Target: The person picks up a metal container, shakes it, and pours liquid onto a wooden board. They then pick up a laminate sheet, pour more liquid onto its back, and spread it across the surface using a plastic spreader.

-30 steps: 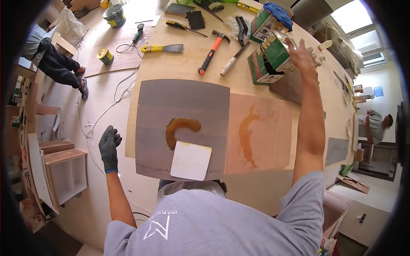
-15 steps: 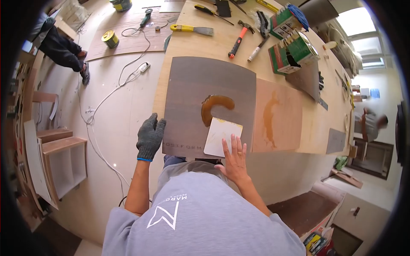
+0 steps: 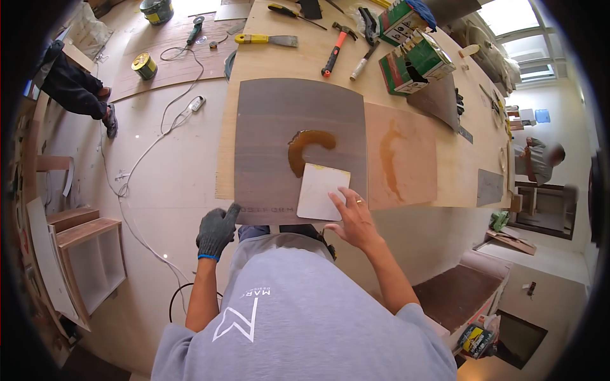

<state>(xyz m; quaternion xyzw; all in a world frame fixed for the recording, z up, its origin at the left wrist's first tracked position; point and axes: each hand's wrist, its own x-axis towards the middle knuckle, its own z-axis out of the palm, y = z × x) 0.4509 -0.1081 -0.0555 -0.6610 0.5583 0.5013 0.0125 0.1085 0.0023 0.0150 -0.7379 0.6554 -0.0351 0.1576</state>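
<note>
A dark grey laminate sheet [image 3: 267, 114] lies on the workbench, with a curved pool of amber glue [image 3: 297, 154] on it. Against the lower end of the glue rests a flat white square plate [image 3: 321, 193], yellow-stained along its far edge. My right hand [image 3: 357, 219], bare with a ring, is at the plate's near right corner. Its fingers bend over the side and the thumb sits by the front edge. My left hand [image 3: 216, 232], in a dark knitted glove, is closed at the sheet's near left corner; part of its fingers is hidden.
A reddish-brown sheet [image 3: 413, 162] with an amber smear lies to the right. Farther back are a putty knife [image 3: 267, 40], a hammer [image 3: 338, 51] and cut-open green-and-red cans [image 3: 416, 63]. A cable [image 3: 152, 145] crosses the floor. People are at far left and far right.
My right hand has gone from lying flat on the white plate to bending round its near right corner. The left hand has moved toward me, from the sheet's left edge to its near corner.
</note>
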